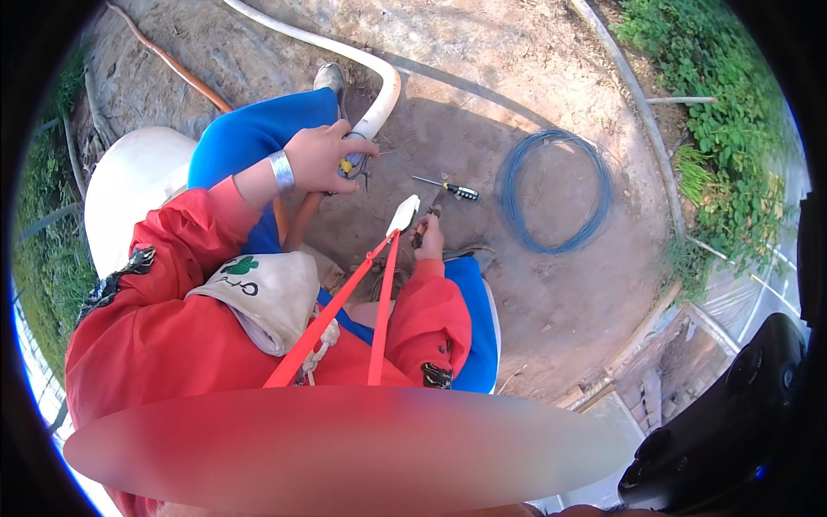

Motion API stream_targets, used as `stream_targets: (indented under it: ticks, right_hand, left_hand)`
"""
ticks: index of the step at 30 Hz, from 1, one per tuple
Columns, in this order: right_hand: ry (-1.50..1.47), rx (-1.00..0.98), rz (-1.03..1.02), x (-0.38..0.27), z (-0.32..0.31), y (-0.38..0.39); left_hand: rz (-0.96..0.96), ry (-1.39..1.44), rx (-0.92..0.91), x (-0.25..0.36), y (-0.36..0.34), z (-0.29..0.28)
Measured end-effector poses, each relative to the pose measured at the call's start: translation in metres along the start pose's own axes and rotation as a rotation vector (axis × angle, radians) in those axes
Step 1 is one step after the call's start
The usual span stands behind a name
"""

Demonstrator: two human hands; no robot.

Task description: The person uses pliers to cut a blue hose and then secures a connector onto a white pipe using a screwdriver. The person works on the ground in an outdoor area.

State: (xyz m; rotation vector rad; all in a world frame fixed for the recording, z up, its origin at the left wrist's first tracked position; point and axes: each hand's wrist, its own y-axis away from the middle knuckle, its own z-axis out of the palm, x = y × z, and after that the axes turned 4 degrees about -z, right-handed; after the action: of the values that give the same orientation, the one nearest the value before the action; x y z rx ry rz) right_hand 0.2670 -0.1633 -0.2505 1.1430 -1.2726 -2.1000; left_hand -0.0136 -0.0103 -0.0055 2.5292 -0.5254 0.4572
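My left hand (320, 159) is closed around a yellow fitting with grey wire (350, 165) at the end of a white hose (382, 95), near an orange pipe (300, 224). My right hand (428, 237) grips a hand tool (422, 226), perhaps pliers, partly hidden behind a white tag (403, 215) on a red lanyard (384, 306). A screwdriver (459, 191) with a black handle lies on the dirt just beyond that hand.
A coil of blue wire (603, 194) lies to the right. A white barrel-like object (121, 185) stands at left. Another orange pipe (177, 69), a grey pipe (642, 103) along plants (724, 129) and plastic sheeting with boards (663, 379) border the dirt (560, 302).
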Motion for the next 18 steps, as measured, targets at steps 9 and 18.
stream_targets:
  ticks: [9, 18]
  right_hand:
    - [0.693, 0.032, -1.114, -0.082, 0.089, 0.203]
    - [1.618, 0.067, -1.213, -0.044, 0.096, 0.244]
  left_hand:
    - [-0.002, -0.001, -0.014, -0.014, 0.02, -0.004]
    - [0.032, 0.084, 0.041, -0.03, 0.031, -0.005]
